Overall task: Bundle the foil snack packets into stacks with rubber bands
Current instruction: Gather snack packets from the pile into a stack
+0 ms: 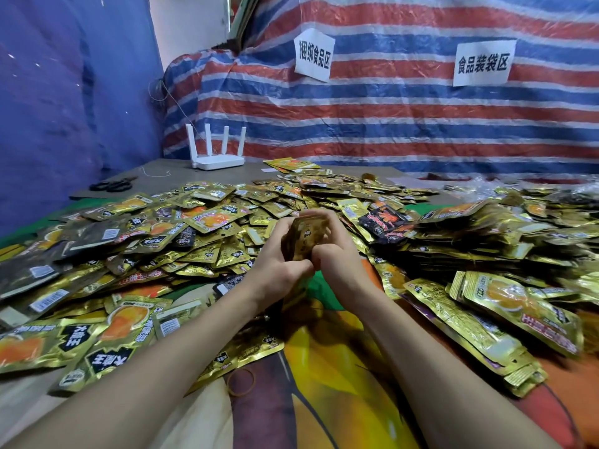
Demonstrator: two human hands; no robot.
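Note:
A small stack of gold foil snack packets [303, 236] stands upright between both hands in the middle of the view. My left hand [278, 260] grips its left side with curled fingers. My right hand [334, 251] curls over its top and right side. The stack is blurred, and I cannot make out a band on it. Loose gold packets [194, 228] cover the surface all around in a wide heap. A tan rubber band [240, 381] lies loose on the colourful cloth near my left forearm.
Banded stacks of packets [505, 306] lie at the right. A white router [217, 150] and black scissors [111, 184] sit on the grey board at the back left. A striped tarp [389, 124] with two paper labels hangs behind.

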